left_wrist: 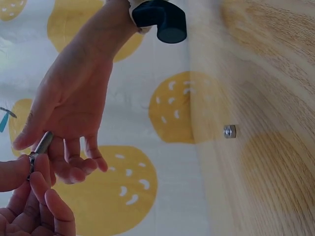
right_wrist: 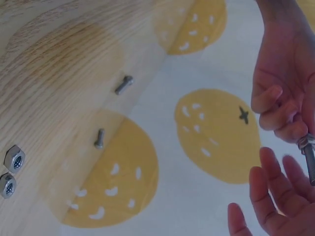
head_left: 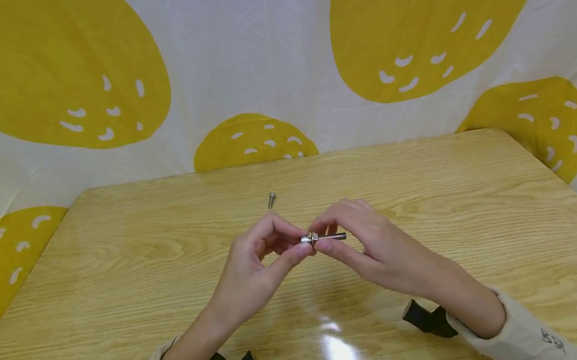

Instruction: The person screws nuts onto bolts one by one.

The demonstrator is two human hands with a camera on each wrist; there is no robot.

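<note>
Knuckles bent, the left hand (head_left: 248, 271) pinches a bolt (head_left: 336, 236) by its head end. Just beyond those fingers, a loose bolt (head_left: 271, 200) lies on the wooden table (head_left: 111, 260). The held bolt sits between the hands, roughly level above the wood, head to the left, far end pointing right. A nut (head_left: 315, 237) rides close to the head, gripped, it appears, by thumb and forefinger of the right hand (head_left: 380, 244). The step looks like turning the nut on the thread; whether on or off cannot be told. Done well, the left pinch would stop the head spinning, while the right fingertips sit on opposite flats and turn in short, light strokes. A crooked or forced turn could bind the thread.
</note>
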